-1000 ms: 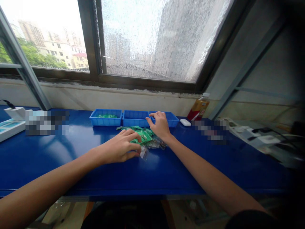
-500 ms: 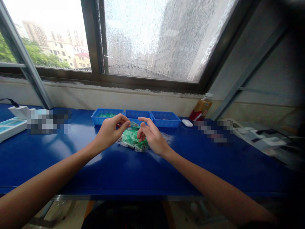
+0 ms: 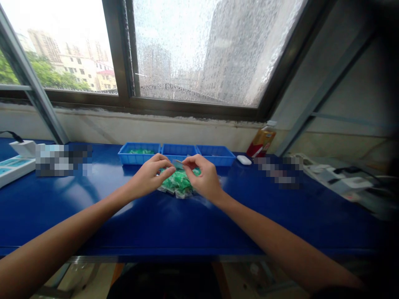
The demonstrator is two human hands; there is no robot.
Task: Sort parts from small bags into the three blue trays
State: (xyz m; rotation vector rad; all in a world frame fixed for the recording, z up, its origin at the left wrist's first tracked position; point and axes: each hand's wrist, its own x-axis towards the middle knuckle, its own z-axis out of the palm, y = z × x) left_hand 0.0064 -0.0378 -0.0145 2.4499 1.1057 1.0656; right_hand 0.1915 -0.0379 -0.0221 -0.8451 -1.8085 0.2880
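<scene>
The right hand (image 3: 204, 176) is pinching a packet (image 3: 178, 164) between the surface's (image 3: 174, 224) front and back edges, the left hand's (image 3: 151, 173) grip being unclear.

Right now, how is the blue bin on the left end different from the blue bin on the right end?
The left bin has green packets inside; the right bin shows no green where I can see in. The right bin sits near the small white object; the left bin is at the row's other end. Both are blue, on the table.
</scene>
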